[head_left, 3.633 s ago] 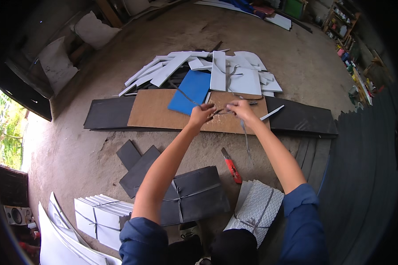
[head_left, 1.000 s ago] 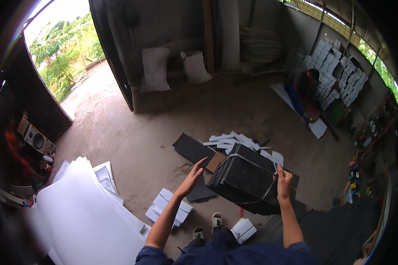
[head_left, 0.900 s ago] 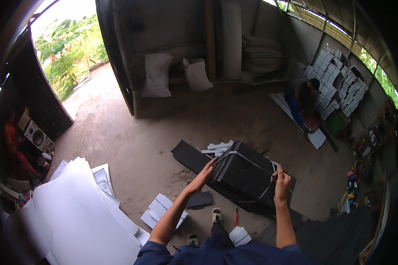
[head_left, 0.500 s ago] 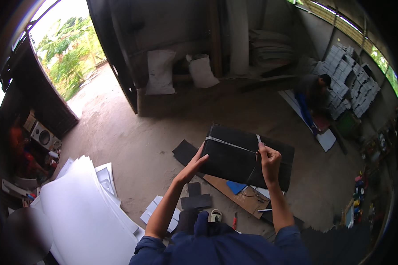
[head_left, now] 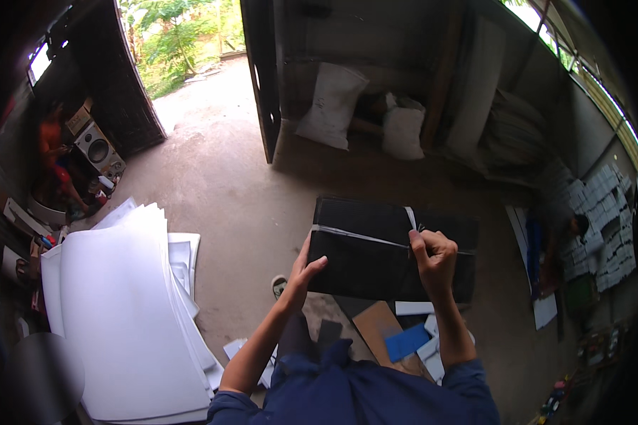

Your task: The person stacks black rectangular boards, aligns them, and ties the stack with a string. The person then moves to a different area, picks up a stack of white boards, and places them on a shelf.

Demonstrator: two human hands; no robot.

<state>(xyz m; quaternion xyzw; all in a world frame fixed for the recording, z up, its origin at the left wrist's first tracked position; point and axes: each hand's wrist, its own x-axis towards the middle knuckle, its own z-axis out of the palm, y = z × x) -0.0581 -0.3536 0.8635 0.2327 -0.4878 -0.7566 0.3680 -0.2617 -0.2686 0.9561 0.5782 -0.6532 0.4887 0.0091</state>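
Note:
A flat black rectangular bundle is held up in front of my body. White string runs around it lengthwise and crosswise, crossing near my right hand. My left hand supports the bundle's left edge, with the thumb on its top face and the other fingers out of sight beneath. The fingers of my right hand are curled in a pinch on the string at the crossing. What the bundle consists of inside its black outer layer cannot be made out.
Large white sheets are stacked at my left. Below the bundle lie a brown board and a blue piece. White sacks stand by the far wall. A person sits far left beside a speaker; another person is at right near white stacks.
My view has turned to the left, and the floor pieces have shifted beneath me as I step. Both hands keep their hold on the bundle and its string.

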